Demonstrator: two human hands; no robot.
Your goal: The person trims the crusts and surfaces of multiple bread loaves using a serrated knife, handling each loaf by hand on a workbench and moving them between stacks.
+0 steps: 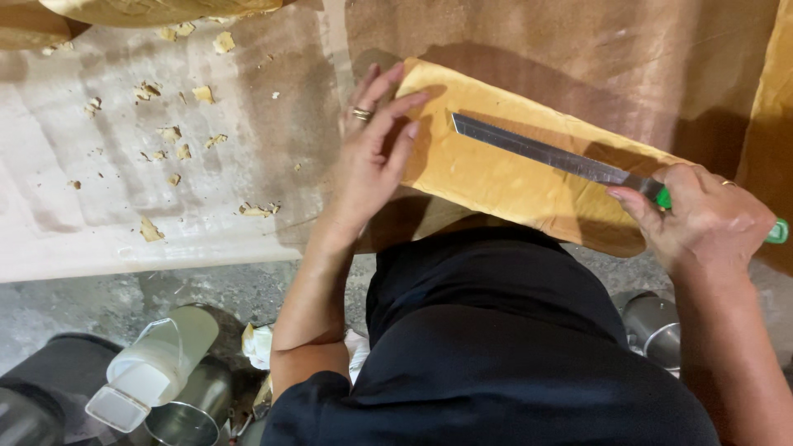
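Note:
A long golden-brown loaf (504,177) lies slantwise on the brown paper-covered table (578,49). My left hand (372,157), with a ring on one finger, rests flat against the loaf's left end, fingers spread over its corner. My right hand (702,219) grips the green handle of a long serrated knife (545,154). The steel blade lies flat across the top of the loaf, its tip pointing toward my left hand.
Crumbs and bits of crust (173,132) are scattered over the pale surface at left. Other loaves show at the top left (157,10) and right edge (772,107). Below the table stand metal tins (186,409), a plastic container (149,372) and a steel pot (652,326).

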